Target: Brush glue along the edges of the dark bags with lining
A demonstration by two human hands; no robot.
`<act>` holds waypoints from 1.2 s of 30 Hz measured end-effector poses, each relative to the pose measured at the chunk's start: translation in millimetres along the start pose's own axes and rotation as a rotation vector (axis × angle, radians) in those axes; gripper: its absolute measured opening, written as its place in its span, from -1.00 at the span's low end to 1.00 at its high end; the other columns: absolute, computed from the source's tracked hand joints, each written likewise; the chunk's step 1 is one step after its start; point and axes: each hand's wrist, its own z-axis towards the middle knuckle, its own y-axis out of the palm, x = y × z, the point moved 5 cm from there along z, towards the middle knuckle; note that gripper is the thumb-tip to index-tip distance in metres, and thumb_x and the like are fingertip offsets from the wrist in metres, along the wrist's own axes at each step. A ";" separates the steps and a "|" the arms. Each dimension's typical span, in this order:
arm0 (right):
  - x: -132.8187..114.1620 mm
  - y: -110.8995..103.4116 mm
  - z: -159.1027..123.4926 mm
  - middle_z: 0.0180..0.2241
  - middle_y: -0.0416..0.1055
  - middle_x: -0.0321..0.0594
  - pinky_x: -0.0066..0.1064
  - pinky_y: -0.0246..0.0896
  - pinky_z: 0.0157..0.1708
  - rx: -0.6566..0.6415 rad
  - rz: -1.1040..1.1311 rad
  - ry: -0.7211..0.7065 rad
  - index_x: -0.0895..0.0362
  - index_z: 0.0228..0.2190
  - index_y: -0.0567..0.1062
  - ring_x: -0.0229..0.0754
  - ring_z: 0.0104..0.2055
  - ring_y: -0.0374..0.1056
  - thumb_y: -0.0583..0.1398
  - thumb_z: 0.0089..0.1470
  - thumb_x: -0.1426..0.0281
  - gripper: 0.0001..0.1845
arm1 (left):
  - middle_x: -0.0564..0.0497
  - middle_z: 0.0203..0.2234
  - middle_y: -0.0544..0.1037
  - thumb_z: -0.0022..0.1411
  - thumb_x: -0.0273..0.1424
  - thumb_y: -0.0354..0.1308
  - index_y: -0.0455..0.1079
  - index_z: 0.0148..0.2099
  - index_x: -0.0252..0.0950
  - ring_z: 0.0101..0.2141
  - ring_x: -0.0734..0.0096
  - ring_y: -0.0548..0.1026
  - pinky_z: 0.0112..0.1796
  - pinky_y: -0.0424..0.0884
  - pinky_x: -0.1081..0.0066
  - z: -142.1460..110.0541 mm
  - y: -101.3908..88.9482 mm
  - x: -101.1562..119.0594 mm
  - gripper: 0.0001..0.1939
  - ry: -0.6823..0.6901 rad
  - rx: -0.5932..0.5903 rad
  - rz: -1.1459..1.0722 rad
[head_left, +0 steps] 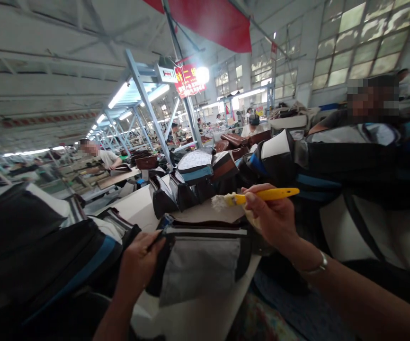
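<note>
Holding a yellow brush [267,194] and a black bag [200,255].

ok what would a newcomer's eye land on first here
The yellow-handled brush with white bristles stands out first, held up in the right hand just above a black and grey bag that the left hand holds on the white table. Stacked black, white and blue bags fill the right side, and a red hanging sign glows high in the middle.
</note>
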 end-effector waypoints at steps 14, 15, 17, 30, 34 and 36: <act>126.5 -23.6 -57.6 -0.73 0.21 -0.52 -0.04 0.43 -0.06 0.332 0.680 0.867 0.15 -0.46 0.40 -0.46 -0.68 0.06 0.39 -0.05 0.36 -0.74 | -0.26 -0.07 0.45 0.16 0.15 0.11 0.32 0.07 -0.39 -0.02 -0.04 0.41 0.06 0.32 -0.01 -89.9 118.5 34.7 -0.28 0.032 0.396 0.174; 127.8 -21.2 -60.1 -0.73 0.20 -0.52 -0.04 0.43 -0.05 0.326 0.680 0.875 0.15 -0.47 0.39 -0.46 -0.68 0.04 0.38 -0.03 0.35 -0.74 | -0.26 -0.09 0.45 0.10 0.16 0.18 0.31 0.06 -0.40 -0.04 -0.05 0.41 0.03 0.34 -0.02 -94.8 130.6 46.7 -0.25 0.082 0.398 0.185; 126.7 -16.6 -63.4 -0.73 0.20 -0.52 -0.03 0.43 -0.05 0.316 0.676 0.882 0.15 -0.47 0.38 -0.46 -0.68 0.03 0.37 -0.03 0.35 -0.74 | -0.26 -0.11 0.44 0.06 0.11 0.26 0.30 0.05 -0.41 -0.07 -0.05 0.42 -0.03 0.38 -0.01 -95.4 149.9 63.0 -0.25 0.131 0.408 0.194; 20.7 14.8 -11.4 -0.53 0.35 -0.37 -0.47 0.21 -0.43 -0.250 -0.187 0.115 0.12 -0.38 0.49 -0.33 -0.51 0.24 0.27 0.14 0.29 -0.85 | -0.07 -0.32 0.43 0.31 -0.59 0.03 0.38 -0.07 -0.36 -0.30 0.30 0.44 -0.24 0.45 0.37 -95.9 151.1 84.4 -0.81 0.457 0.388 0.242; -1.4 58.0 -12.7 -0.49 0.40 -0.32 -0.34 0.28 -0.18 -0.611 -0.487 -0.269 0.11 -0.41 0.44 -0.26 -0.41 0.34 0.17 0.19 0.34 -0.85 | -0.07 -0.34 0.43 0.27 -0.63 0.05 0.37 -0.10 -0.37 -0.30 0.28 0.43 -0.24 0.44 0.35 -102.2 133.7 89.2 -0.82 0.511 0.358 0.336; 0.0 74.9 -17.5 -0.49 0.40 -0.29 -0.31 0.27 -0.12 -0.765 -0.559 -0.364 0.12 -0.45 0.40 -0.25 -0.41 0.34 0.15 0.18 0.36 -0.84 | -0.05 -0.37 0.42 0.26 -0.63 0.07 0.37 -0.13 -0.36 -0.33 0.29 0.42 -0.28 0.43 0.36 -105.2 128.5 89.7 -0.83 0.518 0.349 0.372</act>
